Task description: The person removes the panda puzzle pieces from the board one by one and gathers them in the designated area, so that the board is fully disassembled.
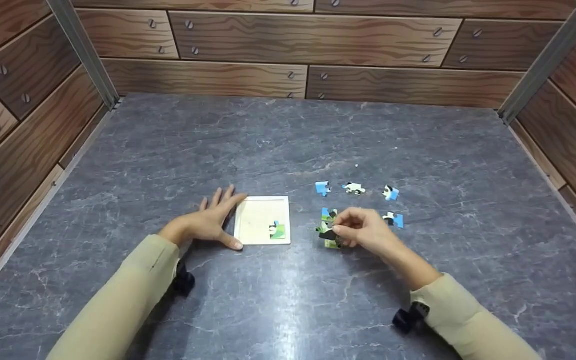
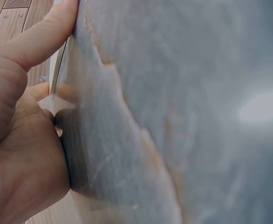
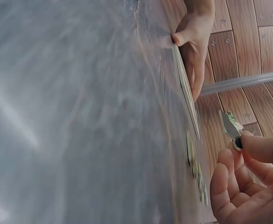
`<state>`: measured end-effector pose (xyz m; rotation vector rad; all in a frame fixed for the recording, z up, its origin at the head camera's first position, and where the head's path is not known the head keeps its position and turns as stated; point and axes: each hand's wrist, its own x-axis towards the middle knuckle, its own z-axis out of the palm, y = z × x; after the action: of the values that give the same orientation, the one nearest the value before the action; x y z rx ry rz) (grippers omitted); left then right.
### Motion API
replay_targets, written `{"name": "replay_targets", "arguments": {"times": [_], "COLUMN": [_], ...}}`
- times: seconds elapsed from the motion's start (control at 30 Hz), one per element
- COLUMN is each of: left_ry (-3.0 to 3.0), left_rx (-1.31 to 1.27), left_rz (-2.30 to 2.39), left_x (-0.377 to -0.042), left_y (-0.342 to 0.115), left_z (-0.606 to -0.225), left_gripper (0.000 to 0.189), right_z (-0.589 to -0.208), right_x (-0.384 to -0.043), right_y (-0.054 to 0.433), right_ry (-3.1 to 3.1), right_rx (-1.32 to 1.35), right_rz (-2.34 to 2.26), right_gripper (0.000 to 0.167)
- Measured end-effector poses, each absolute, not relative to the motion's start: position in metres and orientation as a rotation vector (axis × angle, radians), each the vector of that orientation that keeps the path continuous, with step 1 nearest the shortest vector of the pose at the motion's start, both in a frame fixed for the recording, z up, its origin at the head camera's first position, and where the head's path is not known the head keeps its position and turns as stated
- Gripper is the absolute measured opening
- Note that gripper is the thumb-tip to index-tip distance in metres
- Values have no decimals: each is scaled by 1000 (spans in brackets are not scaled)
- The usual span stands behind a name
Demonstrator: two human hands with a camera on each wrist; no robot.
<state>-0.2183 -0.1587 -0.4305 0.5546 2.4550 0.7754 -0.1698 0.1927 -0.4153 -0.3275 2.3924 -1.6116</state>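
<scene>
My right hand (image 1: 365, 229) pinches a jigsaw piece (image 3: 231, 126) with green and black on it between thumb and fingertips, raised off the table in the right wrist view. Below and behind it lie a blue-and-green piece (image 1: 326, 215) and a green piece (image 1: 332, 244), both partly covered. To the left is a square wooden puzzle tray (image 1: 253, 215) with a pale rim. One green panda piece (image 1: 279, 231) sits in its lower right corner. My left hand (image 1: 210, 220) spreads its fingers along the tray's left side, thumb at the lower left corner, fingertip at the upper left.
Further pieces lie right of the tray: a blue piece (image 1: 322, 188), a white one (image 1: 354, 188), a blue-and-white one (image 1: 391, 193) and another blue-and-white one (image 1: 395, 219). Wood-patterned walls (image 1: 313, 40) enclose the grey marbled table (image 1: 218, 140) at the back and sides.
</scene>
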Motion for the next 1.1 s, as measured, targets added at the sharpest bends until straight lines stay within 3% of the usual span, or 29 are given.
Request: {"name": "replay_targets", "arguments": {"times": [1.1], "left_ry": [2455], "left_rx": [558], "left_rz": [776], "left_x": [-218], "left_y": [-158], "left_z": [-431], "left_gripper": [116], "right_z": [-414], "right_x": [-163], "right_y": [262], "right_ry": [2468], "right_rx": [-214], "right_rz": [-1312], "right_gripper": [11]}}
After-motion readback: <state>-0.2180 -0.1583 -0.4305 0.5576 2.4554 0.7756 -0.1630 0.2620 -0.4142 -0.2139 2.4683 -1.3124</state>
